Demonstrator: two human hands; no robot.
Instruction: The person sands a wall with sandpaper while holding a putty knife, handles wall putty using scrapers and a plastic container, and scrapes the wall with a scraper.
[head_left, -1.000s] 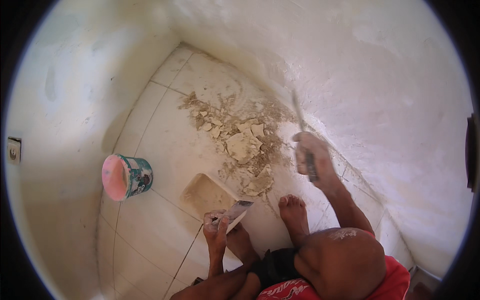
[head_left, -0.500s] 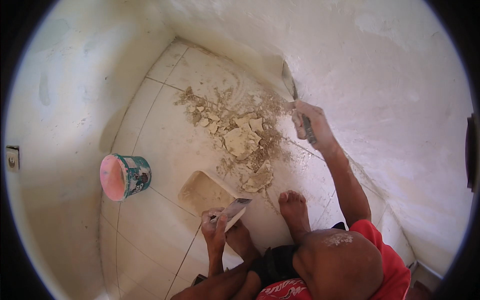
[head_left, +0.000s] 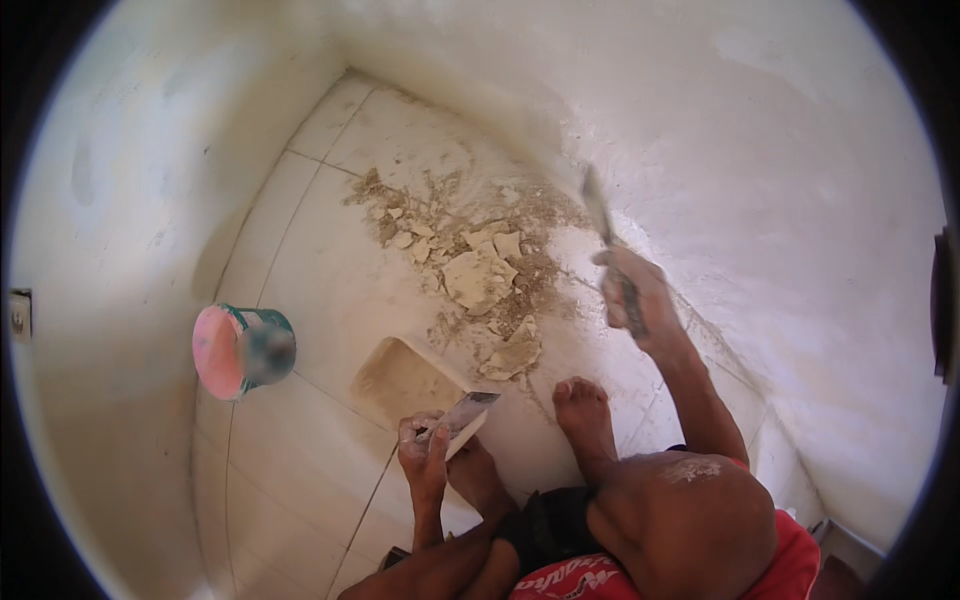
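My right hand [head_left: 640, 298] is closed round the dark handle of a putty knife [head_left: 597, 205], whose blade points up near the lower part of the right-hand wall; it is slightly blurred. Down at the near side, my left hand [head_left: 424, 440] grips a second, wider scraper [head_left: 467, 408] with a flat metal blade. That hand is at the near rim of a pale rectangular tub [head_left: 375, 365], with the scraper over the rim. Inside the tub a beige coating shows on the bottom.
Broken plaster pieces [head_left: 480, 280] and brown crumbs lie on the white tiled floor beyond my feet. A green bucket [head_left: 265, 345] with a pink inside stands tilted-looking at the left. Walls [head_left: 760, 200] meet at the far corner. A socket [head_left: 20, 316] is on the left wall.
My right hand with the putty knife has moved nearer to me and a little right, down along the wall. My left hand and its scraper have stayed almost in place.
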